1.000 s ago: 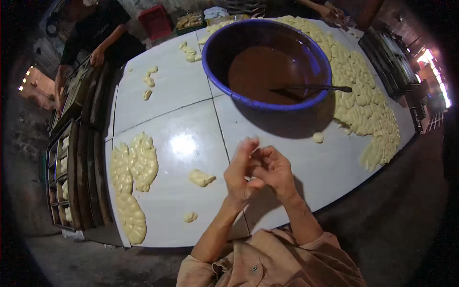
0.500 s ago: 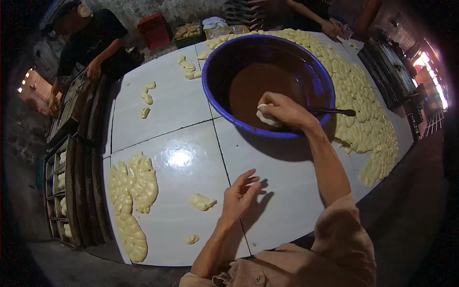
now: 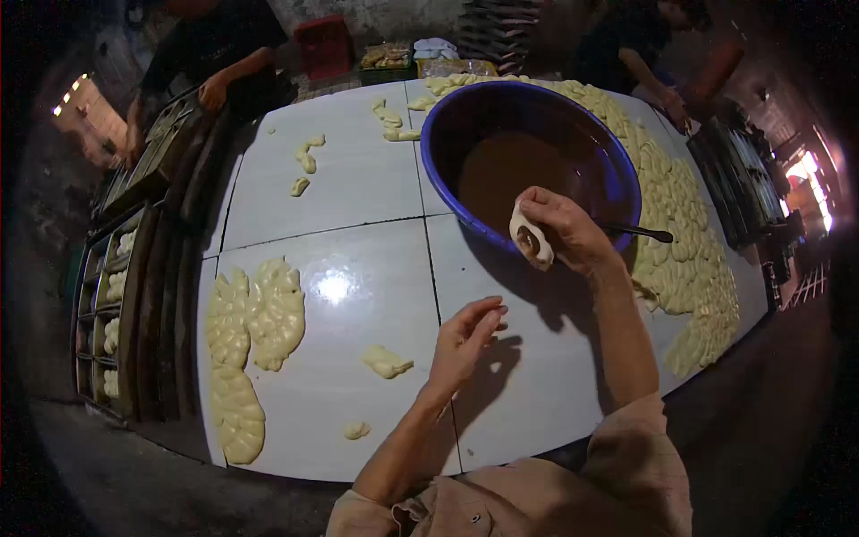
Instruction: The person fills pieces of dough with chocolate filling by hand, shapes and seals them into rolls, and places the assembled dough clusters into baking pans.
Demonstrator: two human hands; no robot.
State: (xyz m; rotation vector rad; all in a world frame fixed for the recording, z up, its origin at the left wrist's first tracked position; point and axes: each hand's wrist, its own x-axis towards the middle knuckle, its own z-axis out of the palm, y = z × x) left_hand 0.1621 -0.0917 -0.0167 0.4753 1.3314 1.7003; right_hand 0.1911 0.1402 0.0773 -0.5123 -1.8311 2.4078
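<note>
Pinched in my right hand (image 3: 570, 231) is a piece of pale dough (image 3: 523, 224) with brown filling showing on its surface. It hangs over the near rim of a large blue basin (image 3: 449, 199), which holds brown filling (image 3: 503, 174). My left hand (image 3: 465, 345) hovers above the white tiled table (image 3: 501, 394), palm turned inward, fingers loosely bent and apart, nothing in it. To its left lies a small dough lump (image 3: 386, 361), with a smaller scrap (image 3: 356, 430) nearer me. A dark handle (image 3: 640, 233) sticks out over the basin's right rim.
Many dough pieces (image 3: 667, 224) cover the table's right side; flattened dough clusters (image 3: 277, 313) lie at the left. Dark trays (image 3: 134, 304) holding dough stand beside the left edge. One person (image 3: 215, 54) is at the far left, another (image 3: 626, 54) at the far right. More trays (image 3: 729, 174) stand right.
My right hand has lifted out of the basin toward its near rim with the dough, and brown filling now shows on it. My left hand's fingers have drawn closer together. The view has shifted.
</note>
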